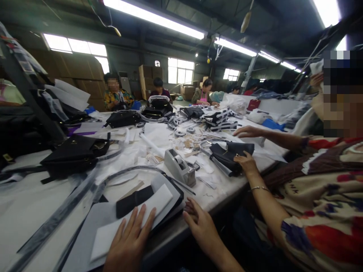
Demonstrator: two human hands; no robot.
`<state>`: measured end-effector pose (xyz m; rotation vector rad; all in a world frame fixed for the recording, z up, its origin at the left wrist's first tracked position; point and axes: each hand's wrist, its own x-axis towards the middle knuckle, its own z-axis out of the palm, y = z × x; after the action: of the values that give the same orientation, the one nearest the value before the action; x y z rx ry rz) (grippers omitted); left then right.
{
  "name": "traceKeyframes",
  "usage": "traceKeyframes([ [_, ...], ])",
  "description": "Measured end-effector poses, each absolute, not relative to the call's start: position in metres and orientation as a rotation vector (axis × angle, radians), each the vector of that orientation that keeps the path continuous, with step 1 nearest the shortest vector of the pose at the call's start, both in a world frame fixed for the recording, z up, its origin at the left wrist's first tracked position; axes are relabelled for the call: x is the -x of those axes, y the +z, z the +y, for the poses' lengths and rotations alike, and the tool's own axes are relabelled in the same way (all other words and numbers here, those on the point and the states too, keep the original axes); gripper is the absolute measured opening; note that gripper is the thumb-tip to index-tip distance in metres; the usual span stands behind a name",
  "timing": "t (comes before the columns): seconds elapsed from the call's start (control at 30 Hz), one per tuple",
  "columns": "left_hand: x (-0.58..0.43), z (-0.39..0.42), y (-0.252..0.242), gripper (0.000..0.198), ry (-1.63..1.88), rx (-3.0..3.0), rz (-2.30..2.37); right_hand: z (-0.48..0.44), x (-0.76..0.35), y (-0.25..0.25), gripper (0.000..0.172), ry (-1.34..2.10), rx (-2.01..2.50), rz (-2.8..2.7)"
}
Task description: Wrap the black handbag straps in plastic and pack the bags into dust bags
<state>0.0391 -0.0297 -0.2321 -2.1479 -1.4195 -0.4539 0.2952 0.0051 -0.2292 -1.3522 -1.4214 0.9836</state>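
My left hand (130,234) lies with spread fingers on a white foam strip (104,238). Under the strip are a grey-white sheet (93,221) and a black bag (178,193), of which only parts show. A black flap or pocket piece (133,201) sits beside the strip. A wrapped strap (124,170) curves behind the bag. My right hand (202,223) is over the table's front edge, right of the bag, fingers apart and slightly curled, with nothing in it.
A grey tape dispenser (180,168) stands behind the bag. At right, a co-worker's hands (246,162) are at another black bag (227,153). More black bags (75,153), paper scraps (187,143) and wrapped straps (61,211) lie on the table (17,207). Several people sit across it.
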Motion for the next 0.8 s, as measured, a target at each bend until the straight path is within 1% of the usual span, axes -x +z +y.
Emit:
traceKeyframes([
  [0.03,-0.039,-0.03,-0.232,0.073,-0.458,2.159,-1.422,0.011,-0.295,-0.227,0.059,1.103,1.352,-1.402],
  [0.07,-0.038,-0.03,-0.232,0.073,-0.461,2.168,-1.422,0.017,-0.294,-0.224,0.061,1.192,1.345,-1.403],
  [0.1,-0.037,-0.03,-0.231,0.072,-0.467,2.175,-1.421,0.022,-0.294,-0.22,0.058,1.257,1.34,-1.432],
  [0.2,-0.033,-0.034,-0.228,0.072,-0.493,2.181,-1.411,0.032,-0.29,-0.205,0.039,1.305,1.332,-1.57],
  [0.27,-0.029,-0.037,-0.227,0.073,-0.513,2.183,-1.396,0.03,-0.284,-0.197,0.035,1.328,1.282,-1.558],
  [0.3,-0.026,-0.038,-0.228,0.074,-0.521,2.187,-1.391,0.027,-0.279,-0.194,0.037,1.373,1.228,-1.491],
  [0.43,-0.017,-0.039,-0.234,0.076,-0.554,2.201,-1.394,0.016,-0.256,-0.185,0.056,1.661,1.018,-0.986],
  [0.53,-0.013,-0.036,-0.238,0.074,-0.646,2.195,-1.386,0.016,-0.24,-0.177,0.057,1.711,0.978,-0.774],
  [0.63,-0.012,-0.034,-0.238,0.076,-0.749,2.199,-1.368,0.017,-0.229,-0.167,0.057,1.689,0.975,-0.741],
  [0.7,-0.011,-0.033,-0.236,0.076,-0.776,2.2,-1.383,0.018,-0.226,-0.162,0.06,1.677,0.966,-0.759],
  [0.8,-0.005,-0.031,-0.23,0.076,-0.79,2.186,-1.442,0.023,-0.235,-0.158,0.065,1.702,0.901,-0.99],
])
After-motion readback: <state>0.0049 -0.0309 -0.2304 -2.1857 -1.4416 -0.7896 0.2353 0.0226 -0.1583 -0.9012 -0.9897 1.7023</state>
